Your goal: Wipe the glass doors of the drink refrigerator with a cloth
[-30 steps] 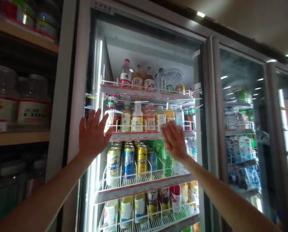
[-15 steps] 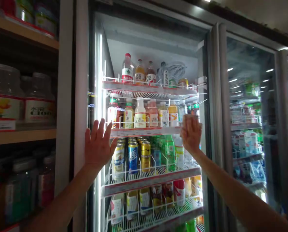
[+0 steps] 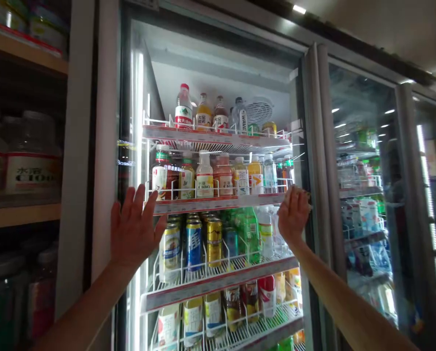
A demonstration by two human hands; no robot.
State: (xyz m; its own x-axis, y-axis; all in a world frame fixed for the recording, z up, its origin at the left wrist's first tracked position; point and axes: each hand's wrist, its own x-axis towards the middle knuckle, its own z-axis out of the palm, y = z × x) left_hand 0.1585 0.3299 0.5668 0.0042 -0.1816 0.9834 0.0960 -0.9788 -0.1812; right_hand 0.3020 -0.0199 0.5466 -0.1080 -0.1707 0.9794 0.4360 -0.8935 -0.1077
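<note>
Smooth, glossy door glass (image 3: 218, 73); shiny metal cans (image 3: 214, 243).

The left hand (image 3: 133, 234) spreads its fingers before a glass door (image 3: 221, 66); the right hand (image 3: 293, 217) curls over a pale, crumpled cloth (image 3: 306, 196). Behind the glass, bottles (image 3: 204, 176) line the second shelf (image 3: 218, 203), above cans (image 3: 194, 247) and a green bottle (image 3: 252, 238).

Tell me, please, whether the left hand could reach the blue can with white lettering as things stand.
Probably not: the left hand is spread open, but the glass door appears shut between it and the blue can.
</note>
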